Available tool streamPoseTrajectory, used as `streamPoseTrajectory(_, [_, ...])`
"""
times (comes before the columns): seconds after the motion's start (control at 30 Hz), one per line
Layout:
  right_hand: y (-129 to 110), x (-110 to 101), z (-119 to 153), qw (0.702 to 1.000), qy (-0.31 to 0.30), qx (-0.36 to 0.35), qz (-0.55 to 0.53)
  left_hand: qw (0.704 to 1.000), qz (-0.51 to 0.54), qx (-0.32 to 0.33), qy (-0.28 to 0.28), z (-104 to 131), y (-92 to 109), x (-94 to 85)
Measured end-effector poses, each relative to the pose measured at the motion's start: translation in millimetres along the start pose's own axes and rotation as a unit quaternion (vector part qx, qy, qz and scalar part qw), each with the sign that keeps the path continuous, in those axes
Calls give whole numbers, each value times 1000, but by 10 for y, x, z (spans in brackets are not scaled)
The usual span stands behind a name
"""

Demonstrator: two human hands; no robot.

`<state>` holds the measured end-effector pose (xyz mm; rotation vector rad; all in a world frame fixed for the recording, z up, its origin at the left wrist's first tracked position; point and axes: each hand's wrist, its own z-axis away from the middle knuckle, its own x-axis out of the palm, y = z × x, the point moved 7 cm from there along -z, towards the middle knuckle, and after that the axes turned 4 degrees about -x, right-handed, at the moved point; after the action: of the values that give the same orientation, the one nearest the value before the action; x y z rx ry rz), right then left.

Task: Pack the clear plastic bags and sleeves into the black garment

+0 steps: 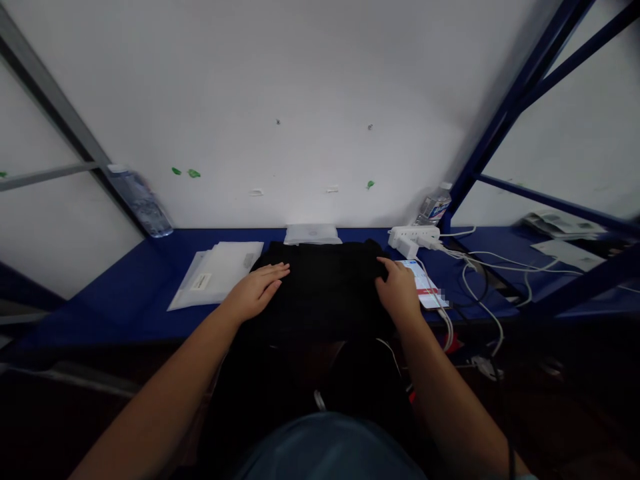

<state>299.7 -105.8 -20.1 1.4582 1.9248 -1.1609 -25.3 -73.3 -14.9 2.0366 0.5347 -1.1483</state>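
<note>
Head camera, black cloth: a soft, folded black cloth (325, 287) lies mid-frame on the glossy blue tabletop (135, 287), reaching its near edge.
Left hand (257, 290): from where I stand, laid palm-down over the cloth's left side, fingers straight and close together, thumb slightly apart, nothing gripped.
Right hand (399, 293): at the cloth's right side, forefinger and thumb spread apart against it; the remaining fingers are hidden, so I cannot tell whether it pinches any fabric.
Behind the cloth: a flat, translucent white plastic packet (313, 233), centre of the frame.
Left of centre: flat, whitish plastic packets (223, 267), overlapping, a small label on top.
Right of centre: a lit, rectangular phone (425, 280) just beside the right hand; above it, a white plastic power strip (410, 235) with plugs in.
Bottles: one clear plastic bottle (145, 203) tilted at left; a labelled clear bottle (434, 207) at right.
</note>
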Motion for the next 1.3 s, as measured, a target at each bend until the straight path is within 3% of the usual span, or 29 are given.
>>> streamPoseTrajectory(0.23, [-300,11,-163,995,19,-22,-97,999,1,-35,21,-19,-48,-26])
streamPoseTrajectory(0.5, [-1230,202,-278,968,-126,-211,-53,999,-6,-28,21,-29,-58,2])
streamPoseTrajectory(0.63, [-1443,332,-187,932,-189,-299,-80,999,-7,-31,19,-30,-48,-6])
streamPoseTrajectory(0.7, [-1413,327,-188,934,-167,-294,-116,999,-6,-34,22,-29,-42,-14])
streamPoseTrajectory(0.83, [-1176,295,-232,972,-74,-192,-114,999,1,-38,25,-32,-41,-18])
streamPoseTrajectory(1.03, [-1116,639,-26,960,-213,-172,-51,999,-1,-37,24,-37,-32,-19])
streamPoseTrajectory(1.1, [-1103,681,-12,958,-222,-176,-51,999,-5,-36,24,-36,-33,-18])
streamPoseTrajectory(1.2, [-1000,575,-118,976,-144,-147,-73,999,-5,-32,26,-31,-40,-15])
streamPoseTrajectory(1.3, [-792,421,-224,996,-62,-47,-52,999,-6,-29,26,-31,-51,1])
